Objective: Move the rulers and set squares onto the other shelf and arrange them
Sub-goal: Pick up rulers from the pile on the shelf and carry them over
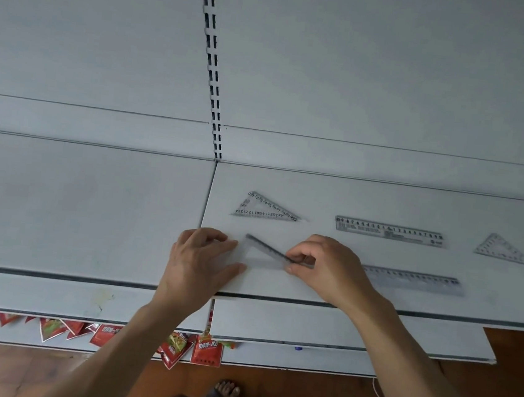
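On the right white shelf (383, 198) lie clear plastic pieces. Near the shelf's front left, my right hand (321, 266) pinches the right end of a clear set square (264, 256). My left hand (202, 256) touches its left end with thumb and fingertips. Behind them lies another set square (266, 208) with printed numbers. To the right are a ruler (389, 231), a small set square (504, 250) at the far right, and a second ruler (413, 280) just beyond my right wrist.
The left shelf (75, 204) adjoins the right one at a seam, with a slotted upright (213, 64) on the back panel above. Lower shelves hold several red snack packets (206, 351). Below are a wooden floor and my sandalled feet (224, 394).
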The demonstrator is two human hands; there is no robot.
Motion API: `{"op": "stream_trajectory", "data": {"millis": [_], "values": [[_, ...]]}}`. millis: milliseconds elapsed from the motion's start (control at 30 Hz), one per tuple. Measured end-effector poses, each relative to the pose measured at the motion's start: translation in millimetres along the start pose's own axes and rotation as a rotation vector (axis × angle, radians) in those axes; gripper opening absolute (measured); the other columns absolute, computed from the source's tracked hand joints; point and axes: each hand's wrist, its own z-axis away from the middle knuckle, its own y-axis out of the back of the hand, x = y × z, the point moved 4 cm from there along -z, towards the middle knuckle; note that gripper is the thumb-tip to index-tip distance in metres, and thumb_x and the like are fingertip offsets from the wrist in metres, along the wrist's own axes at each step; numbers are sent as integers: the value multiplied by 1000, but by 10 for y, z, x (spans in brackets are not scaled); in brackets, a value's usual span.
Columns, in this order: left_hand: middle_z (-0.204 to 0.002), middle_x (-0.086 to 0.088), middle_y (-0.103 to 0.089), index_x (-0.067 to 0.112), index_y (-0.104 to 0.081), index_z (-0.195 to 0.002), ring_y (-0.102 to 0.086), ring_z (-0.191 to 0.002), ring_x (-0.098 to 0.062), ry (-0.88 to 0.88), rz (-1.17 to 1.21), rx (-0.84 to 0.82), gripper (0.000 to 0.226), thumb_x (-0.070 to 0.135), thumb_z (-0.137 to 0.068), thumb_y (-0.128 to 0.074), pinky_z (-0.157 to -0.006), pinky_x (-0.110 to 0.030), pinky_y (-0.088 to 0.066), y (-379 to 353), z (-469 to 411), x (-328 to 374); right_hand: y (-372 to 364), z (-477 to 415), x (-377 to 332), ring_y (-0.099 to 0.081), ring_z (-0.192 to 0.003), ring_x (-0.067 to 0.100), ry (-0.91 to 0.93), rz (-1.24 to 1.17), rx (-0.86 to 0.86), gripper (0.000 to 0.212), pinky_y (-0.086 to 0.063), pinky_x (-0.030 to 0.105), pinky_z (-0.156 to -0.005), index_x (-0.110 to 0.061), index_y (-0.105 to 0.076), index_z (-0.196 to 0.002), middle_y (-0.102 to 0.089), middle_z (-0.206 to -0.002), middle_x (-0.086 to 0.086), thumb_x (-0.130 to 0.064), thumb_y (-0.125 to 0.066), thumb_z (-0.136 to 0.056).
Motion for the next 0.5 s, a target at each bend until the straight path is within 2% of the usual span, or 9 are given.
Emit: {"op": "stream_trajectory", "data": {"millis": [233,400,500], "values": [[-108,5,-62,20,-70,-113,-50,-104,-18,19,4,-4,58,63,-77,-53,-92,-30,-40,51,19,43,60,32,-21,-56,-90,4,6,3,-12,24,-45,26,-79,-33,-68,-104,-60,-92,-15,-45,-67,-83],[-115,7,-60,21,-65,-119,-47,-106,-11,68,60,-39,59,63,-81,-51,-95,-27,-40,109,24,59,205,12,-65,-58,-88,4,21,-19,53,18,-44,25,-77,-33,-69,-97,-62,-95,-16,-45,-61,-87],[-120,10,-56,23,-59,-127,-44,-111,-7,139,103,-80,49,51,-86,-61,-99,-25,-37,157,38,80,202,-30,-129,-60,-88,4,68,-38,62,17,-46,26,-79,-32,-69,-96,-63,-98,-16,-43,-61,-87]]}}
